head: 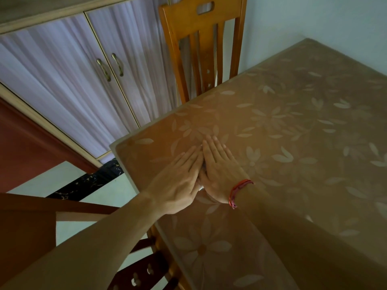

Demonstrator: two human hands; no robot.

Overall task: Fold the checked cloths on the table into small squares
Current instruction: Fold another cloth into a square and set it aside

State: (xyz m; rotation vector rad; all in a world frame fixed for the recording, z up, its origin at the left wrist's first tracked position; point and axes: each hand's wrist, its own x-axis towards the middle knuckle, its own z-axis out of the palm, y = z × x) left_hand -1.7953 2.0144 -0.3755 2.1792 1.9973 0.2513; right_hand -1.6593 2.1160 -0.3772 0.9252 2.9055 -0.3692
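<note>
I hold my left hand (180,181) and right hand (217,169) flat, fingers straight, side by side on the cloth (201,187), almost hidden beneath them near the surface's (293,143) left edge, so I judge pressing evenly outward sets the creases best.

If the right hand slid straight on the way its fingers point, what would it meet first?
Only bare floral table cover lies ahead of the right hand; then, probably, the wooden chair at the table's edge, though depth is unclear.
</note>
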